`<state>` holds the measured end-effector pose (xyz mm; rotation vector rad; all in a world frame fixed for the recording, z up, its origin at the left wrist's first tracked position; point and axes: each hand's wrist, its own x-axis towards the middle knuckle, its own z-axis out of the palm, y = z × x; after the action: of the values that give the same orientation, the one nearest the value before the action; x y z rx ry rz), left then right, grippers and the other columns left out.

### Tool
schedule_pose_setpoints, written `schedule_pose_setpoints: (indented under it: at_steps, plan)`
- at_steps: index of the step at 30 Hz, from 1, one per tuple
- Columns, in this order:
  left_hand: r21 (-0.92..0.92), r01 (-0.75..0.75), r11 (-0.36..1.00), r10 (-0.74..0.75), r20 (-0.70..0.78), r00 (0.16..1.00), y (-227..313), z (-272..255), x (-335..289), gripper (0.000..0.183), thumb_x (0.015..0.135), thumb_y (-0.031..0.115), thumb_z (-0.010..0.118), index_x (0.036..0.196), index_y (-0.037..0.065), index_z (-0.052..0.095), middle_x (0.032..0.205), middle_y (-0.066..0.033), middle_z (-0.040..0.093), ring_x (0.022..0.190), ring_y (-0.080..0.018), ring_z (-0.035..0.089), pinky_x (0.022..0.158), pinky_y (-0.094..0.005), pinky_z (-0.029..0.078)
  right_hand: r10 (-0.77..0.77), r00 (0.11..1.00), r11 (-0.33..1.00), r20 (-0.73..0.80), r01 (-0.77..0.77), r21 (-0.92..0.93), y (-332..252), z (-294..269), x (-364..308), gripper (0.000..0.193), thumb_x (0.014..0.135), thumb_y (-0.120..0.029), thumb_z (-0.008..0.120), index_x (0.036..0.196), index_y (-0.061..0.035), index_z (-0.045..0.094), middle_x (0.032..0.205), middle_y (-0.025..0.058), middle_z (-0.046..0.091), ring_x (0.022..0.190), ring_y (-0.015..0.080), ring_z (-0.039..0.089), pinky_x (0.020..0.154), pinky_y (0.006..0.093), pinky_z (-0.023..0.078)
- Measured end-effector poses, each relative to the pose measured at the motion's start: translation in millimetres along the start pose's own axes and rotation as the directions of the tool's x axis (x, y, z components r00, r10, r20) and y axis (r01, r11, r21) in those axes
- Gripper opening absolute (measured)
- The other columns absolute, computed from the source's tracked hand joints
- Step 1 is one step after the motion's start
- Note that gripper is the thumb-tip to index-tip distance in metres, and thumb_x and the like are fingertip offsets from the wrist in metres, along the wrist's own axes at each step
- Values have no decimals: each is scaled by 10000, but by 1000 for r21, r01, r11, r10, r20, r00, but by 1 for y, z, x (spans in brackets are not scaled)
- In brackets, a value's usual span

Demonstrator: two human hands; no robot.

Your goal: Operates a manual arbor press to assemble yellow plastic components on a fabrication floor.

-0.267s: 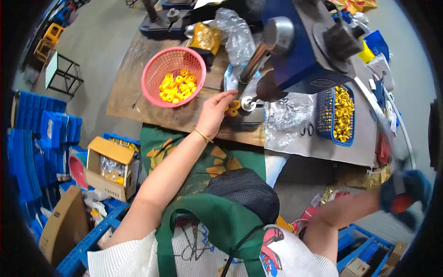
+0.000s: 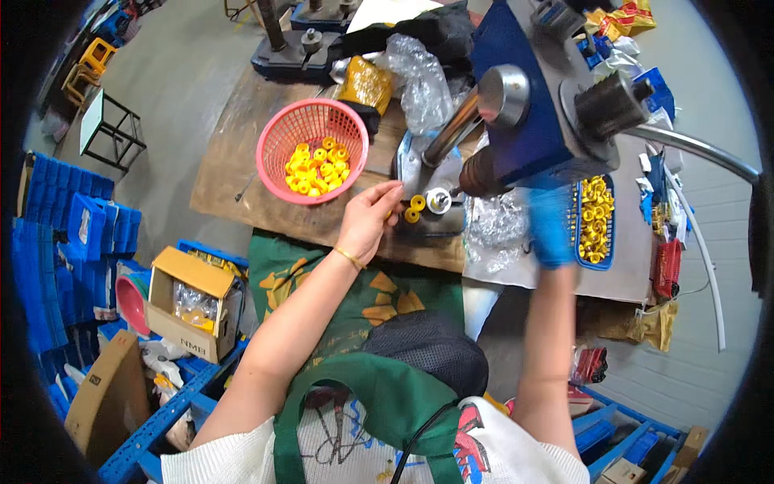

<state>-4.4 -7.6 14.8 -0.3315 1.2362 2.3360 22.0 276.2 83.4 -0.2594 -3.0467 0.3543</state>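
Observation:
My left hand (image 2: 367, 218) is closed in a pinch just left of the press. A sliver of yellow shows at its fingertips, likely a small yellow part, mostly hidden by the fingers. Two yellow rings (image 2: 416, 207) lie between that hand and a white round fixture with a metal centre (image 2: 439, 201). Above the fixture stands a blue hand press (image 2: 516, 121), its long metal lever (image 2: 701, 150) reaching to the right. My right hand (image 2: 551, 226), in a blue glove, is smeared by motion beside a blue basket (image 2: 610, 242) of yellow and metallic-looking rings.
A pink basket (image 2: 270, 179) with several yellow parts stands at the left of the wooden table (image 2: 222, 181). Clear plastic wrap (image 2: 493, 230) lies right of the fixture. Behind are a yellow-wrapped package (image 2: 367, 83) and another press base (image 2: 294, 56). An open carton (image 2: 189, 294) sits lower left.
My right hand has come from the far right, off the lever, leftward to beside the blue basket. The lever has swung up. My left hand has drawn slightly left, away from the fixture and rings.

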Motion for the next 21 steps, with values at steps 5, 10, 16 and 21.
schedule_pose_setpoints:
  at_steps: [5, 10, 16, 21]
  plan:
    - [13, -7, 1000, 7, 11, 1000, 2, -3, -3, 253, 850, 146, 589, 1062, 13, 553, 752, 35, 506, 620, -40, 441, 499, -166, 340, -331, 926, 818, -183, 378, 434, -78, 86, -25, 210, 846, -167, 542, 982, -9, 522, 924, 213, 546, 871, 396, 515, 735, 430, 423]
    - [123, -37, 992, 37, 7, 999, 2, 14, 12, 256, 843, 160, 601, 1054, 18, 572, 722, 46, 507, 561, -35, 424, 476, -169, 333, -421, 906, 847, -42, 409, 341, -66, 79, -13, 300, 834, -144, 565, 1104, -23, 514, 952, 191, 579, 878, 361, 552, 732, 423, 435]
    - [488, -190, 852, 163, 98, 982, -13, 24, 29, 188, 769, 125, 665, 934, 37, 649, 789, -11, 605, 620, -70, 534, 546, -201, 427, -182, 977, 771, -115, 214, 600, -66, 80, -21, 326, 841, -170, 556, 1122, -22, 483, 985, 219, 565, 927, 396, 528, 771, 401, 432]
    - [655, -659, 371, 478, 474, 740, -21, 33, 27, 320, 688, 53, 702, 990, 20, 601, 892, -86, 589, 679, -173, 562, 654, -263, 470, -189, 965, 757, -181, 261, 599, -50, 59, -17, 297, 780, -138, 610, 1024, -16, 494, 835, 199, 566, 756, 380, 552, 646, 385, 442]
